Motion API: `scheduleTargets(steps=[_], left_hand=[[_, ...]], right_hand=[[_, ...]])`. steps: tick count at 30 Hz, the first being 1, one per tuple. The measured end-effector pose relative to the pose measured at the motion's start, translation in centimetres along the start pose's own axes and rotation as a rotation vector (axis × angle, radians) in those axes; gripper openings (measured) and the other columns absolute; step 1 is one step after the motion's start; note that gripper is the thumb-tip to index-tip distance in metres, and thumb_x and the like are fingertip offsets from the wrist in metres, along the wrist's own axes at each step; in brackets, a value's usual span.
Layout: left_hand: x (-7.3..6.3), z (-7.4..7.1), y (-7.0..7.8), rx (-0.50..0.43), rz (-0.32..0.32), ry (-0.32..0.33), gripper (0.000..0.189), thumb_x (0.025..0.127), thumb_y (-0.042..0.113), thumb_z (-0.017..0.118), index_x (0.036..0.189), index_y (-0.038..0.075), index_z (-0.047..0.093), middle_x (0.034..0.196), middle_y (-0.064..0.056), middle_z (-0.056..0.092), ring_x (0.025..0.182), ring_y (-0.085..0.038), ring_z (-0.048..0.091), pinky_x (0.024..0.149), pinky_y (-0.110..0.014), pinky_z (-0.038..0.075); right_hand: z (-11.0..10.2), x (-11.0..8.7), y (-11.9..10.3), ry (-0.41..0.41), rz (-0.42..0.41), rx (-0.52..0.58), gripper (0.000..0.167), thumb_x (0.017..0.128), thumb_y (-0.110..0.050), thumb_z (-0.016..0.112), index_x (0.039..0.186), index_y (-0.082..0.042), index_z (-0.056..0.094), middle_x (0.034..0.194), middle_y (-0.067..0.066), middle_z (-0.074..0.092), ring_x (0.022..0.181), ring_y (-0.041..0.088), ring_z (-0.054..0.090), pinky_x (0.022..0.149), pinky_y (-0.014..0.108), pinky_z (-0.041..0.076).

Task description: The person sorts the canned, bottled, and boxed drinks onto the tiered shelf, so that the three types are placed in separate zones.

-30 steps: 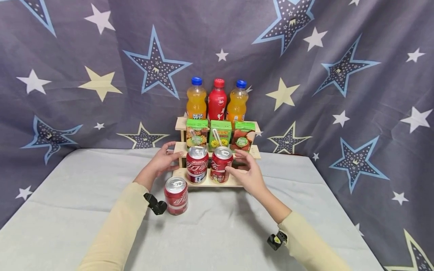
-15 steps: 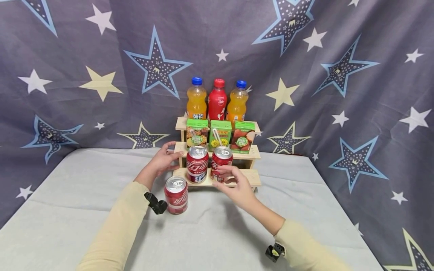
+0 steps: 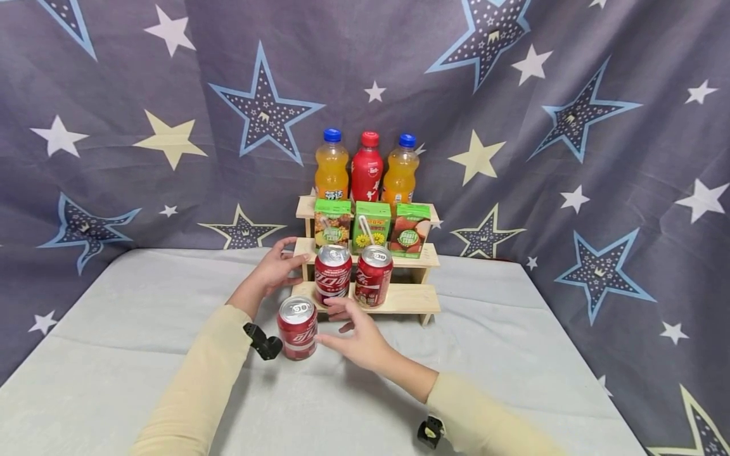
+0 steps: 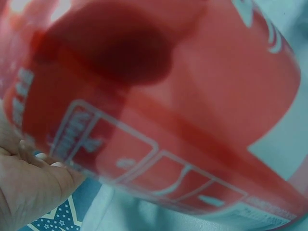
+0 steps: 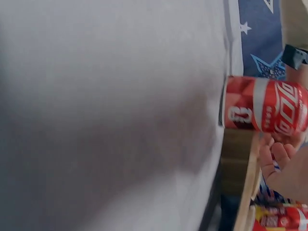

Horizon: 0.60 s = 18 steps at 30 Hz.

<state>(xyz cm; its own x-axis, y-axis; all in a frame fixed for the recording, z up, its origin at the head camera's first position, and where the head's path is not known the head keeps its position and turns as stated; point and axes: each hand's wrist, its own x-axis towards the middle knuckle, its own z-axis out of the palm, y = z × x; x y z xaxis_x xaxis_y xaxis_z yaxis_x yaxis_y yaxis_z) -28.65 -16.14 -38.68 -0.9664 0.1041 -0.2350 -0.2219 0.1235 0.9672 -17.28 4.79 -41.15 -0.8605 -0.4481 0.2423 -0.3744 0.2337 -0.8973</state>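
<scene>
My left hand (image 3: 275,269) grips the left end of the wooden tiered rack (image 3: 410,297) at its middle step. A red cola can (image 3: 298,339) stands upright on the cloth in front of the rack and fills most of the left wrist view. Beside this can is my right hand (image 3: 359,335), fingers spread and thumb tip close to its right side; whether they touch I cannot tell. On the rack's bottom step two more red cola cans (image 3: 332,278) stand side by side at left and centre. The right wrist view has the front can (image 5: 264,105) near my right fingers (image 5: 274,161).
Three green-topped drink cartons (image 3: 372,229) line the middle step, the centre one with a white straw. On the top step, two orange drink bottles (image 3: 332,168) flank a red bottle (image 3: 367,168). A starred curtain (image 3: 393,57) hangs behind the pale tablecloth (image 3: 485,354).
My right hand has left the can on the bottom step's centre and moved left and toward me, reaching the front can. That centre can looks slightly turned. My left hand stays put.
</scene>
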Motion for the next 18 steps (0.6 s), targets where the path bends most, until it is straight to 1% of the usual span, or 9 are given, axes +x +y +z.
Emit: scheduleTargets(steps=[5, 10, 14, 16, 18], left_hand=[[0.1, 0.0, 0.1, -0.001, 0.004, -0.004, 0.066, 0.097, 0.018, 0.05, 0.149, 0.017, 0.01, 0.142, -0.026, 0.032, 0.125, -0.038, 0.042, 0.096, -0.048, 0.05], [0.0, 0.0, 0.1, 0.0, 0.007, -0.005, 0.066, 0.096, 0.018, 0.05, 0.149, 0.016, 0.01, 0.141, -0.026, 0.033, 0.124, -0.038, 0.043, 0.096, -0.048, 0.05], [-0.1, 0.0, 0.2, -0.002, 0.008, 0.001, 0.067, 0.096, 0.017, 0.05, 0.149, 0.015, 0.009, 0.139, -0.027, 0.034, 0.122, -0.037, 0.044, 0.096, -0.048, 0.05], [-0.1, 0.0, 0.2, -0.005, 0.007, 0.004, 0.067, 0.096, 0.016, 0.05, 0.15, 0.015, 0.009, 0.139, -0.026, 0.035, 0.121, -0.038, 0.044, 0.096, -0.048, 0.05], [-0.1, 0.0, 0.1, -0.005, 0.006, 0.005, 0.067, 0.096, 0.016, 0.05, 0.15, 0.015, 0.009, 0.139, -0.026, 0.035, 0.121, -0.037, 0.044, 0.097, -0.047, 0.05]], right_hand=[[1.5, 0.5, 0.0, -0.014, 0.044, -0.006, 0.064, 0.077, -0.025, 0.077, 0.131, -0.016, 0.045, 0.12, 0.007, 0.059, 0.108, 0.026, 0.058, 0.088, 0.047, 0.053], [2.7, 1.0, 0.3, 0.025, 0.067, -0.005, 0.07, 0.075, -0.025, 0.079, 0.133, -0.014, 0.043, 0.118, 0.007, 0.059, 0.105, 0.022, 0.058, 0.087, 0.045, 0.054], [4.0, 1.3, 0.6, 0.053, 0.09, -0.033, 0.078, 0.073, -0.029, 0.081, 0.136, -0.013, 0.039, 0.122, 0.005, 0.055, 0.108, 0.018, 0.056, 0.092, 0.035, 0.052], [4.6, 1.4, 0.8, 0.077, 0.097, -0.058, 0.08, 0.071, -0.032, 0.082, 0.136, -0.013, 0.038, 0.124, 0.004, 0.053, 0.11, 0.016, 0.054, 0.093, 0.029, 0.05], [5.2, 1.5, 0.9, 0.103, 0.108, -0.069, 0.08, 0.071, -0.032, 0.082, 0.135, -0.013, 0.039, 0.125, 0.004, 0.052, 0.112, 0.015, 0.053, 0.093, 0.026, 0.05]])
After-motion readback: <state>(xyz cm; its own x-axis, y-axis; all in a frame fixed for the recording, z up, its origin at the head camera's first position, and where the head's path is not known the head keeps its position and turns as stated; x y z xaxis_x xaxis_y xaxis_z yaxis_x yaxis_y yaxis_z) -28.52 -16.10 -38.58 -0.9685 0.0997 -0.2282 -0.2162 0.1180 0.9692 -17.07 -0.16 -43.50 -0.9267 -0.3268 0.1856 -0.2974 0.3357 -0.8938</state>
